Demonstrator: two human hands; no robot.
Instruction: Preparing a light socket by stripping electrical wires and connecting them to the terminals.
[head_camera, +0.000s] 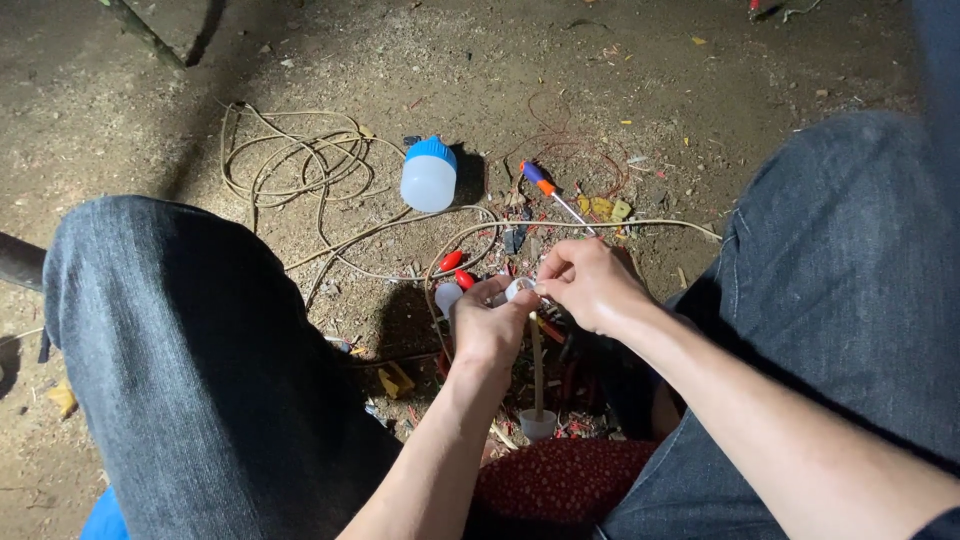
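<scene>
A: Quick pass. Your left hand (487, 325) is closed, pinching a small white part (518, 289) between the knees. Your right hand (590, 285) is closed too, fingertips nipping the same part from the other side. Both grips are tight and the hands touch.

B: What is the part?

A: Can't tell, too small and half covered by your fingers. A pale cable (440, 232) loops near it on the ground; whether it joins the part is hidden.

B: Risks?

A: My read: the part is tiny and held by fingertips only, so a slip drops it into the dirt floor (300, 60) among the litter, where it is hard to find. The cable runs under your wrists, so a tug on it could jerk the part out of your grip. The screwdriver (553, 195) lies just beyond your right hand with its shaft pointing towards it; reach for it blind and you may get jabbed. Red-handled pliers (457, 270) sit just beside your left hand, easy to knock.

B: Packages, labels?

A: No labels or signs are readable. A bulb (428, 176), white dome with a blue base, lies past the cable, well apart from your hands. A small white cup (537, 424) with a stick upright in it stands below your hands, by a red patterned cloth (560, 478). Yellow scraps (605, 208) lie by the screwdriver.
</scene>
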